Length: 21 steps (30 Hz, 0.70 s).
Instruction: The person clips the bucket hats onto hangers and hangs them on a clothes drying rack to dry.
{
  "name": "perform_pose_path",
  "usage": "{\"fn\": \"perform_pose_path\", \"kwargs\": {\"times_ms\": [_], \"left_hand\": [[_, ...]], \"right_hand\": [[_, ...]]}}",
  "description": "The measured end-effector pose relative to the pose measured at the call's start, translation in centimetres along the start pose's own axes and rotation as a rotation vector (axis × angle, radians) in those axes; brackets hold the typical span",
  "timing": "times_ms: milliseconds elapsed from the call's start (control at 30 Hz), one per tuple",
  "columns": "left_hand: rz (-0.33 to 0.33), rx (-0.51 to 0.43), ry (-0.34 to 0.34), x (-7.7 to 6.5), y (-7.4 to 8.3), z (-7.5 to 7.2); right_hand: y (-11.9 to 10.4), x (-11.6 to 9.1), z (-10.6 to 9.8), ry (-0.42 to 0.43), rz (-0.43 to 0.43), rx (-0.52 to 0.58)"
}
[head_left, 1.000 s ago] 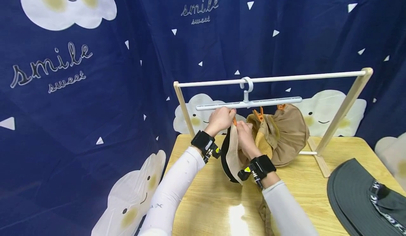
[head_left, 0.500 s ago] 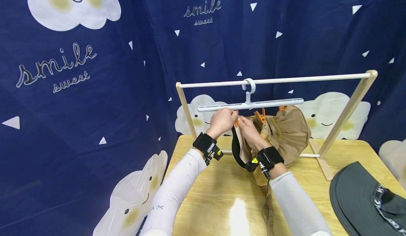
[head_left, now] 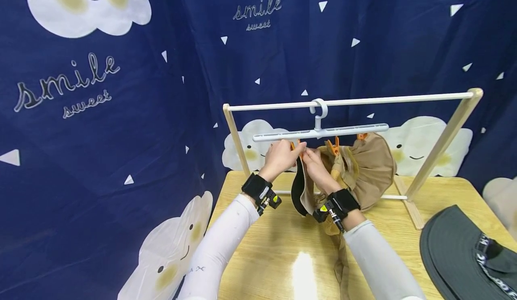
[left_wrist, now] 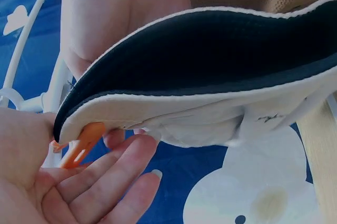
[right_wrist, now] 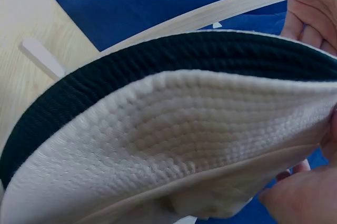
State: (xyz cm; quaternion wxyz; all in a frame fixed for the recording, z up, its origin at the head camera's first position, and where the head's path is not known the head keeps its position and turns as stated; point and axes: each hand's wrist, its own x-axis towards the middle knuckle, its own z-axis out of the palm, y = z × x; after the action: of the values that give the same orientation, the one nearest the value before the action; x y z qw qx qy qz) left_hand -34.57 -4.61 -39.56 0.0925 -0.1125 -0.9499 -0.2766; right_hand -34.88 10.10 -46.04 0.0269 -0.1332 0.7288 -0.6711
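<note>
Under the white hanger (head_left: 282,136), a beige bucket hat with a dark lining (left_wrist: 200,71) hangs folded at the brim. My right hand (head_left: 318,169) pinches its upper edge, thumb on one face and fingertips on the other. Close by on the left, my left hand (head_left: 280,158) is loosened around an orange clip (left_wrist: 86,144). Its fingers are spread and slightly bent in the left wrist view, and its thumb reaches to the hat's edge. The clip sits on the brim; whether it is fixed to the hanger is hidden.
Brown hats (head_left: 373,170) hang to the right on more orange clips (head_left: 334,145), a strap trailing down. A rack with a white bar (head_left: 396,99) and wooden legs stands on the wooden table (head_left: 262,255). At the right lies a dark grey hat (head_left: 448,246). Behind is a blue curtain.
My left hand has gone from gripping the clip to loosened fingers, with the clip's handles showing. My right hand moved slightly right, and the beige hat shifted right and turned.
</note>
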Motion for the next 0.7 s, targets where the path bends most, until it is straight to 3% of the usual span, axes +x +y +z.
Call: {"fn": "perform_pose_path", "kwargs": {"times_ms": [200, 533, 700], "left_hand": [[0.03, -0.041, 0.012, -0.3, -0.3, -0.2], [0.024, -0.05, 0.034, -1.3, -0.7, -0.4], [0.011, -0.069, 0.031, -2.0, -0.8, -0.7]], "right_hand": [[-0.3, -0.6, -0.2, -0.045, -0.028, -0.004], [0.0, -1.8, -0.9, -0.02, -0.081, -0.156], [-0.3, -3.2, -1.3, -0.058, -0.092, 0.032]]}}
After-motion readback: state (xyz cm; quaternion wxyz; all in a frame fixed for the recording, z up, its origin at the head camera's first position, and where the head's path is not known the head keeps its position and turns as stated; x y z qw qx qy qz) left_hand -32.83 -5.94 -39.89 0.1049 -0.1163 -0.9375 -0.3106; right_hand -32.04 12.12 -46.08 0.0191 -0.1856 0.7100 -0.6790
